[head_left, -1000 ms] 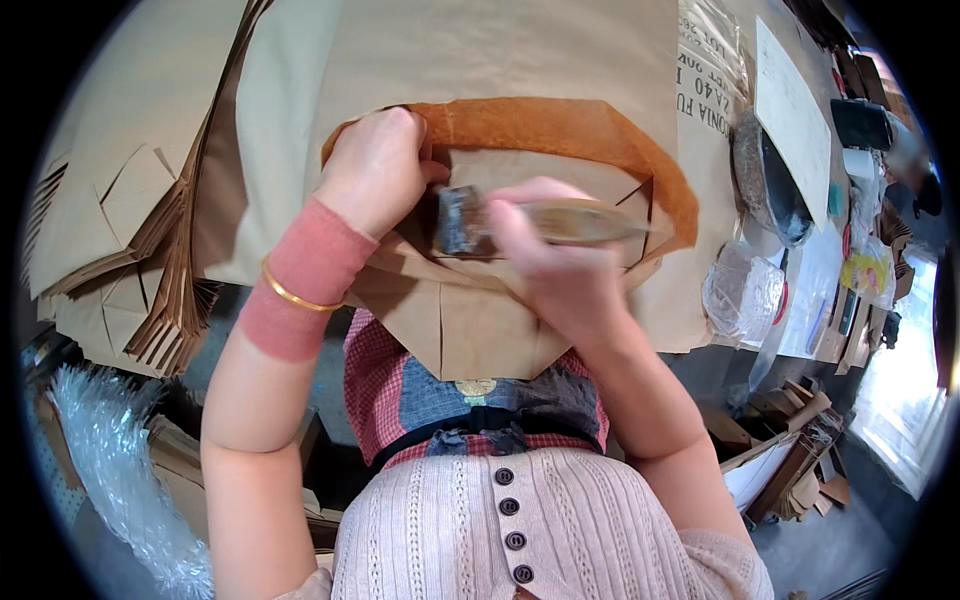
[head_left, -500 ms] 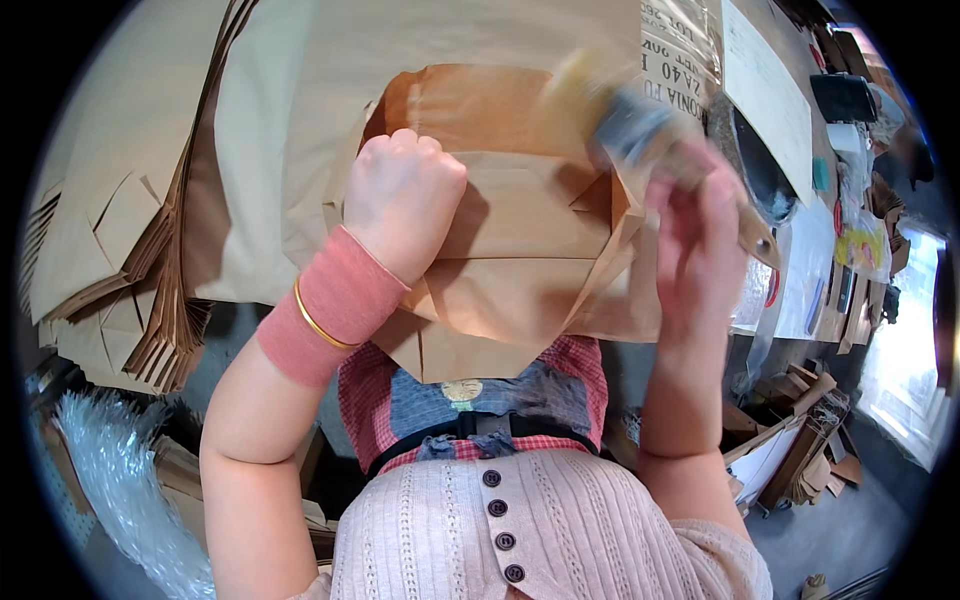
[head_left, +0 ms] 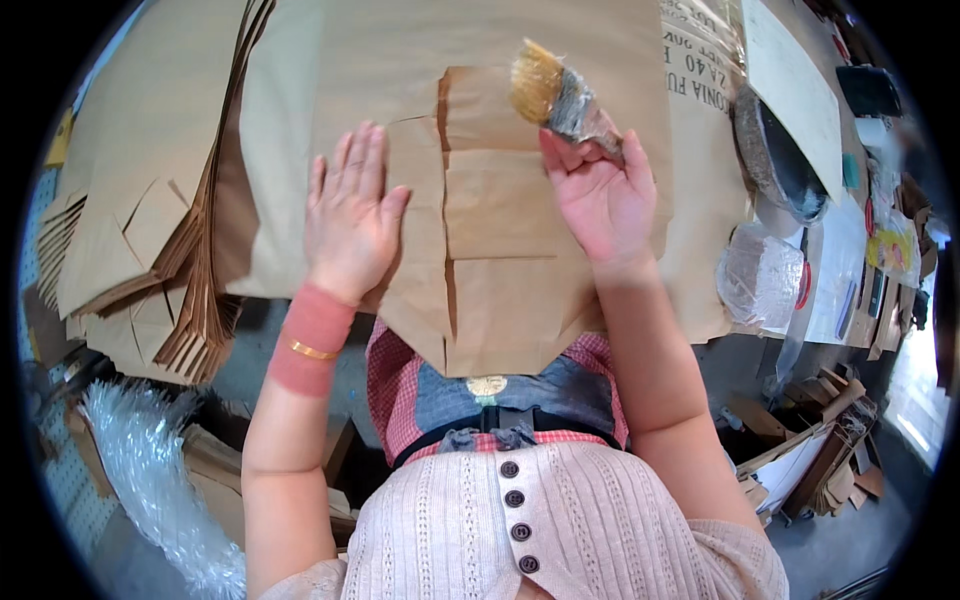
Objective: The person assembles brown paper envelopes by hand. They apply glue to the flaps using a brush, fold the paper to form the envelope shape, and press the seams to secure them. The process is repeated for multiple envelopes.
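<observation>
A brown kraft paper bag (head_left: 500,205) lies on the table in front of me, its near end folded into flaps that overhang the table's edge. Flat on the left flap rests my left hand (head_left: 350,210), fingers stretched out and nothing in it. My right hand (head_left: 607,195), palm turned up, holds a wide paste brush (head_left: 572,105) above the bag's right side. The brush has yellowish bristles pointing up and left, and a grey wrapped band. Most of its handle is hidden by my fingers.
At left stands a fanned stack of paper bags (head_left: 150,240). To the right are a dark-lined bowl (head_left: 785,160), a clear plastic piece (head_left: 760,275), red-handled scissors (head_left: 804,280) and a white board (head_left: 795,90). Translucent plastic strips (head_left: 160,480) hang at lower left.
The left flap has been folded inward over the bag's opening. My left hand has gone from a fist to flat, and my right hand with the brush has shifted left.
</observation>
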`<state>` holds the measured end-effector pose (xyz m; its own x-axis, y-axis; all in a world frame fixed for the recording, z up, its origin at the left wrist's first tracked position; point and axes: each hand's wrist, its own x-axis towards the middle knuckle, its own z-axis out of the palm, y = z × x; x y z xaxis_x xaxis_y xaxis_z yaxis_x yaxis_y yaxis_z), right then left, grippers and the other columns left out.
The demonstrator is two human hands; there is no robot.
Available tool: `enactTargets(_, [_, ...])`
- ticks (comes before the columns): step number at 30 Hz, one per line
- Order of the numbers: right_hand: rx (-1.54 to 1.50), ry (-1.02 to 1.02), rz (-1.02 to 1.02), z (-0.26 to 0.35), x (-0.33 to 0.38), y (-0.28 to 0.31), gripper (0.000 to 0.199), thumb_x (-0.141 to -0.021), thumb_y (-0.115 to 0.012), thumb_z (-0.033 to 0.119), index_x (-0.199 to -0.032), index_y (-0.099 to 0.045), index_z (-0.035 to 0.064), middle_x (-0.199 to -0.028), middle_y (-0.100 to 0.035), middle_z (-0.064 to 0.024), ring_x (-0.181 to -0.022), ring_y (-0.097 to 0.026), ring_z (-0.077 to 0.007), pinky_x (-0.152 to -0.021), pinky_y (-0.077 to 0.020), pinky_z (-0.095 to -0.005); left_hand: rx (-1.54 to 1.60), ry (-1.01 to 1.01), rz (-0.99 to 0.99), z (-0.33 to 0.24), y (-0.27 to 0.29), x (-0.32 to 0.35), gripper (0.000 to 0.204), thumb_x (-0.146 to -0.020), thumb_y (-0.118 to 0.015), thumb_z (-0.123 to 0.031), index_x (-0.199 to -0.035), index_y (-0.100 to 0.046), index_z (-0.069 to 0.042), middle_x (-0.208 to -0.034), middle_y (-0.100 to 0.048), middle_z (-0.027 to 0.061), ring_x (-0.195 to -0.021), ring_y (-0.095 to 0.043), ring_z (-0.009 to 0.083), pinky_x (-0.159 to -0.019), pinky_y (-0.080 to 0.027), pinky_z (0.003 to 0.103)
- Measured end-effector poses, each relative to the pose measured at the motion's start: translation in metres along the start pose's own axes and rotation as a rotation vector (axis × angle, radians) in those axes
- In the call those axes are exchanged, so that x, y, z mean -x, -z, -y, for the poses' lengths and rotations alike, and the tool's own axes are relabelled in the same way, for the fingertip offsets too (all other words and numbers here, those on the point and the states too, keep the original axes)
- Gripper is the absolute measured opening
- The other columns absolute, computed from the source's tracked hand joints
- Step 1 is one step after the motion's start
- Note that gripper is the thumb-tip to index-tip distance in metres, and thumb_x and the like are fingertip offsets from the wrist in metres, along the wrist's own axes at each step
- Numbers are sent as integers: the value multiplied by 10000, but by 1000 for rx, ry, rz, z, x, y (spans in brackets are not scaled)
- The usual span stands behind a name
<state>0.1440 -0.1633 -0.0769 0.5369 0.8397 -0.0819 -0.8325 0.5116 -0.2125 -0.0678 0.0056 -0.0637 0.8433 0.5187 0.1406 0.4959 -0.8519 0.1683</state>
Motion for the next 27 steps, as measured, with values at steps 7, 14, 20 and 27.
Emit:
enactTargets(7, [137, -22, 108, 2, 1, 7, 362, -1044, -408, 262, -1270, -569, 29, -1021, -707, -130, -1038, -654, -263, -1103, -401, -489, 26, -7, -21, -40, -10, 5, 611, -958, -495, -292, -1498, -350, -45, -1544, -366, 137, -1434, -322, 311, -1182, -201, 480])
enactTargets(14, [204, -94, 187, 7, -8, 0, 350, -1055, -409, 255, -1268, -573, 31, -1072, -702, -113, -1035, -665, -234, -990, -506, -441, 37, -331, 160, -14, 18, 9, 782, -887, -528, -566, -1469, -403, -59, -1515, -386, 171, -1414, -333, 343, -1168, -228, 500])
enactTargets(20, [656, -142, -71, -3, 31, -16, 296, -1016, -523, 223, -1204, -621, 15, -1014, -713, -91, -919, -677, -205, -811, -542, -342, 42, -410, 150, 8, 7, -24, 642, -949, -486, -402, -1473, -387, -45, -1534, -349, 190, -1424, -313, 352, -1193, -202, 473])
enactTargets(27, [1889, 259, 549, 60, 102, -69, 256, -814, -708, 35, -1068, -689, 5, -919, -698, -124, -762, -657, -257, -674, -525, -326, -44, -401, 56, -1, 2, -22, 617, -939, -498, -385, -1455, -418, -57, -1517, -370, 197, -1418, -318, 350, -1186, -204, 471])
